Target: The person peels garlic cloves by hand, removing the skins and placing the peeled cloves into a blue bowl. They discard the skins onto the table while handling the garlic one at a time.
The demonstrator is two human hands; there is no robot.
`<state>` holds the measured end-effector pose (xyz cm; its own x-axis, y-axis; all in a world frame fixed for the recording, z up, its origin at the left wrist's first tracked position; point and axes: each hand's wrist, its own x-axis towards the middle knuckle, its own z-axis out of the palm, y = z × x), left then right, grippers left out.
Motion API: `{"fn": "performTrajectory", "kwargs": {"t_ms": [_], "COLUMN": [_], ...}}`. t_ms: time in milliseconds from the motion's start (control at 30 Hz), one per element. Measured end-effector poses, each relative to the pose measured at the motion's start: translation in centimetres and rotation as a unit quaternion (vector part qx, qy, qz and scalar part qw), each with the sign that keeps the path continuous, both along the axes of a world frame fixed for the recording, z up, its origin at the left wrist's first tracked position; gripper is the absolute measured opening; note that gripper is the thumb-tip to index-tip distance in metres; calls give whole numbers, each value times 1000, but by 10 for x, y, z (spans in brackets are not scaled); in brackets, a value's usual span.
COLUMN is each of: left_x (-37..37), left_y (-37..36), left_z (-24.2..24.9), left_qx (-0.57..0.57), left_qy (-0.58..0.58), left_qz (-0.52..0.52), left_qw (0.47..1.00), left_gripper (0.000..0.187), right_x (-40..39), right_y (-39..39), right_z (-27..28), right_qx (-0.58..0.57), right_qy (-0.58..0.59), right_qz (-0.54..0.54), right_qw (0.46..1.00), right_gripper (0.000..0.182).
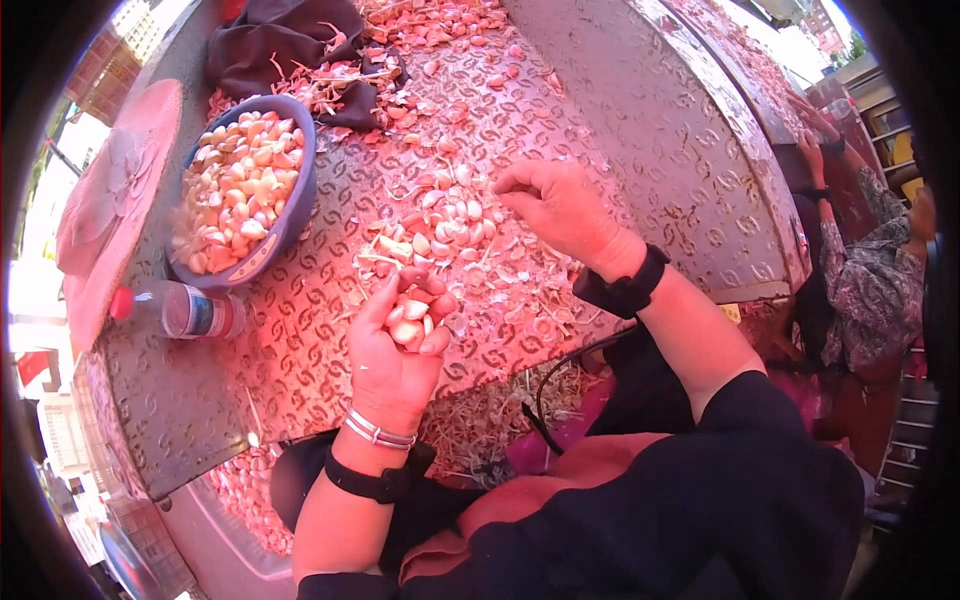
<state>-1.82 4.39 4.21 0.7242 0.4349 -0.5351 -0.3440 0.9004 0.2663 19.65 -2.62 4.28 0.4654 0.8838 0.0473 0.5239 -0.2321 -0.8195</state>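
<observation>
My left hand (pixel 392 355) is cupped palm-up at the near side of the metal table, its fingers curled round several peeled garlic cloves (pixel 408 322). Just beyond it lies a loose pile of garlic cloves (pixel 462 215) mixed with papery skins and stalks. My right hand (pixel 565 208) hovers at the right edge of that pile, thumb and fingers pinched together; what they hold, if anything, is too small to make out. On the left stands a blue bowl (pixel 307 190) heaped with garlic cloves (pixel 243 190).
A plastic bottle with a red cap (pixel 203 312) lies beside the bowl, near a straw hat (pixel 118 185). Dark cloth (pixel 285 45) and more garlic are at the back of the patterned metal table (pixel 300 375). A crate of garlic (pixel 250 500) sits below. Another person (pixel 870 290) is at right.
</observation>
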Motion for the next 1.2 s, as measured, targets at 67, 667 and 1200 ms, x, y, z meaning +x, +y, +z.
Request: {"fn": "performTrajectory", "kwargs": {"t_ms": [67, 667, 1200], "left_x": [1, 4, 7], "left_y": [7, -7, -19], "left_z": [7, -4, 5], "left_qx": [7, 160, 261], "left_qy": [-10, 104, 123], "left_qz": [35, -118, -61], "left_qw": [999, 974, 956], "left_gripper": [25, 16, 10], "right_x": [7, -8, -32], "right_y": [-3, -3, -7], "right_z": [-27, -15, 12], "right_qx": [23, 26, -21], "right_qy": [-243, 173, 393], "right_qz": [148, 134, 194], "right_qw": [959, 975, 898], "right_gripper": [18, 18, 15]}}
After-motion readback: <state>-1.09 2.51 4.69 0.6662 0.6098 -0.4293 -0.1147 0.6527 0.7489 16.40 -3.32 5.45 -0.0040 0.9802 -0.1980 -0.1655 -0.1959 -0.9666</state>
